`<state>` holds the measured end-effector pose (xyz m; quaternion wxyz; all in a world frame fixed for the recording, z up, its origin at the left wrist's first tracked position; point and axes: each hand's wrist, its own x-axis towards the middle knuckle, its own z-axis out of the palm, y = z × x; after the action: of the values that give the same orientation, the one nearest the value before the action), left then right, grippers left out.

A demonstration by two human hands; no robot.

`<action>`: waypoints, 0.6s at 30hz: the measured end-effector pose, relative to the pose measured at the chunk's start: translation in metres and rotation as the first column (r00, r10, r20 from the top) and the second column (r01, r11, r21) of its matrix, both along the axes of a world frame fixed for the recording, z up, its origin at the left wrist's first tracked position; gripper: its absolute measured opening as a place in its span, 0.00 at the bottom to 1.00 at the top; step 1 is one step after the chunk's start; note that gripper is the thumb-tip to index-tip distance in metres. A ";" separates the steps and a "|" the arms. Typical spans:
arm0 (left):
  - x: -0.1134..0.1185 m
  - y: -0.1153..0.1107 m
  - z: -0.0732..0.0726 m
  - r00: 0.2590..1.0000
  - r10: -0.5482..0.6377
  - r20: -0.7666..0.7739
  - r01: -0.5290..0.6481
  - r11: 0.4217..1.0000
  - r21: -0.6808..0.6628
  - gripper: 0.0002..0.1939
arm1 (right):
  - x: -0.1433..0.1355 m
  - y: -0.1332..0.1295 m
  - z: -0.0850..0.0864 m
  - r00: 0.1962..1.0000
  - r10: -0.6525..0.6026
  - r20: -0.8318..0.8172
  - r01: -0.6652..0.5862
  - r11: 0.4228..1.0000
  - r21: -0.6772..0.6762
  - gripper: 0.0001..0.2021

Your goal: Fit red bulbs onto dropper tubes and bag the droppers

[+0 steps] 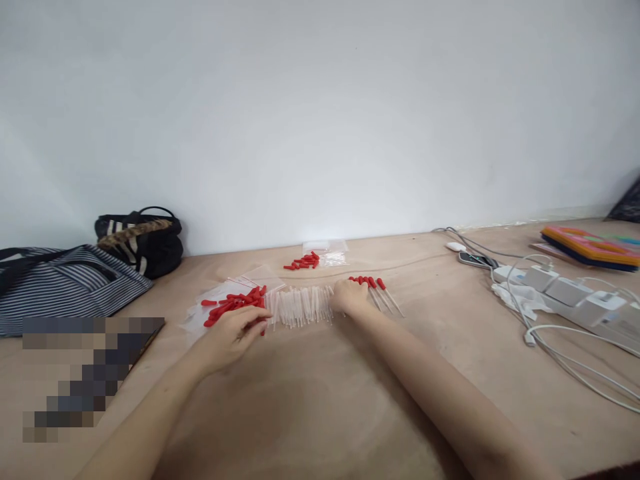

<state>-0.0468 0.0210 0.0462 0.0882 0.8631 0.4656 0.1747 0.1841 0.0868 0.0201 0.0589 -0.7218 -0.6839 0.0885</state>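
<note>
A pile of red rubber bulbs (234,303) lies on clear plastic bags (200,310) at the left. My left hand (235,337) is at the near edge of this pile, thumb and fingers bent around a red bulb partly hidden by the fingertips. To its right, many thin clear tubes (300,307) lie side by side in a row. My right hand (349,297) reaches down at the right end of that row; its fingertips are hidden behind the hand. Just beyond it, several tubes with red bulbs on their ends (383,285) lie slanted on the table.
Near the wall sit more red bulbs (303,262) and a clear bag (325,252). Two bags, one striped (75,283) and one black (145,243), stand left. At the right are white chargers (570,293), cables, a phone (477,260) and colourful flat pieces (590,247).
</note>
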 end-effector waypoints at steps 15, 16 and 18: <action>0.069 -0.026 -0.045 0.943 -0.116 0.313 0.182 0.965 -0.191 0.03 | 0.077 -0.067 -0.024 0.814 0.548 -0.193 -0.372 0.747 0.551 0.11; 0.069 -0.026 -0.045 0.943 -0.102 0.315 0.169 0.967 -0.192 0.07 | 0.081 -0.070 -0.031 0.782 0.588 -0.209 -0.393 0.724 0.567 0.13; 0.070 -0.027 -0.044 0.948 -0.104 0.301 0.164 0.970 -0.181 0.12 | 0.082 -0.077 -0.039 0.733 0.645 -0.217 -0.439 0.692 0.574 0.17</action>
<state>0.0234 -0.0059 0.0018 0.2551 0.8445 0.4029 0.2438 0.2663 0.0101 -0.0190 0.3475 -0.4075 -0.8413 0.0740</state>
